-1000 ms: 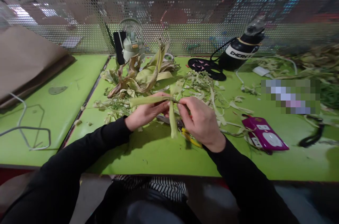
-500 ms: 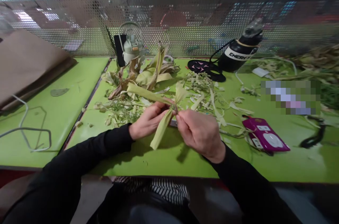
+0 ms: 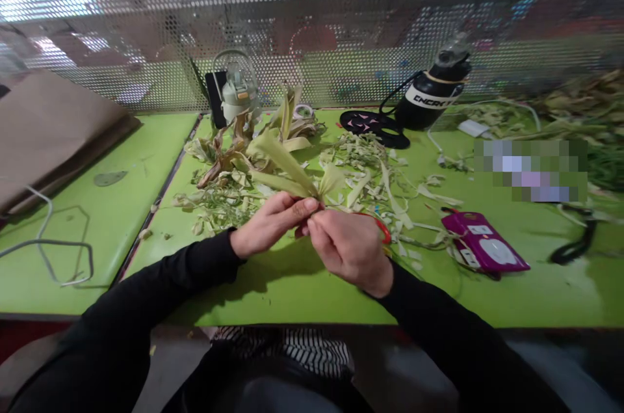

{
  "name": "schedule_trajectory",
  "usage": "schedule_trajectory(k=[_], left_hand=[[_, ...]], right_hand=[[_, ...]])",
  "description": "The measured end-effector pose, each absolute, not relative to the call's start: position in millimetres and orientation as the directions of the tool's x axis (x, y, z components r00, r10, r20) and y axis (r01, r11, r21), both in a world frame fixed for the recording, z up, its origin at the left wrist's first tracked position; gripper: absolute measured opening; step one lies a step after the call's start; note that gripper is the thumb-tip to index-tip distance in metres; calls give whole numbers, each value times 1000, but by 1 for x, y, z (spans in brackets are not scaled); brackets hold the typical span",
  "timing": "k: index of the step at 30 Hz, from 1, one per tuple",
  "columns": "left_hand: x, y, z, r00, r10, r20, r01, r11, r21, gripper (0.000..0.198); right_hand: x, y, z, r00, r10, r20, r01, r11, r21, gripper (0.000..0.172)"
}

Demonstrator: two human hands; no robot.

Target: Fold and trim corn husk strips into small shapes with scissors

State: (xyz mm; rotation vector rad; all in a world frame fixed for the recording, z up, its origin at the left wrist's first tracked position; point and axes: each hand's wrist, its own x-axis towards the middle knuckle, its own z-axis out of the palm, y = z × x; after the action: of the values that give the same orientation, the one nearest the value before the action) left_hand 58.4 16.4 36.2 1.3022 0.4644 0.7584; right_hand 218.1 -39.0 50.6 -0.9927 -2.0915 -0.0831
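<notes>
Mid-frame, the left hand (image 3: 268,224) pinches the husks (image 3: 295,172) at their base, strips fanning upward. The right hand (image 3: 351,249) curls close beside it; whether it grasps anything I cannot tell.

My sleeves (image 3: 160,293) are black and long, and they stop just before my bare left hand (image 3: 268,224) and right hand (image 3: 348,247). They look plain, with little folds. My top (image 3: 219,380) is dark too. At my lap is some cloth (image 3: 316,349) with wavy black and white stripes.
</notes>
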Motion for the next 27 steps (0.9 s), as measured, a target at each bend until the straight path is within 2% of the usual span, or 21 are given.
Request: schedule_trajectory(k=[3,7,9,11,17,22,27], left_hand=[[56,31,39,698,710,86,-158,36,987,53],[55,39,38,641,762,97,-155,5,988,56],[55,37,35,623,775,105,-155,-9,988,57],[54,34,32,634,768,89,-139,0,990,55],[54,25,25,715,699,8,-137,129,982,47],[55,22,26,743,652,151,-168,-36,985,47],[55,15,29,746,631,213,-144,-160,977,46]], right_hand=[[220,-31,55,-249,779,576,593,593,-545,32],[225,-20,60,-82,909,409,599,373,-709,40],[227,-16,60,-66,947,314,519,301,-800,36],[228,-16,58,-37,959,281,384,273,-882,30],[229,-19,51,52,963,263,130,254,-958,28],[230,-18,55,67,984,166,-81,171,-982,30],[231,-18,62,74,991,115,-155,125,-980,30]])
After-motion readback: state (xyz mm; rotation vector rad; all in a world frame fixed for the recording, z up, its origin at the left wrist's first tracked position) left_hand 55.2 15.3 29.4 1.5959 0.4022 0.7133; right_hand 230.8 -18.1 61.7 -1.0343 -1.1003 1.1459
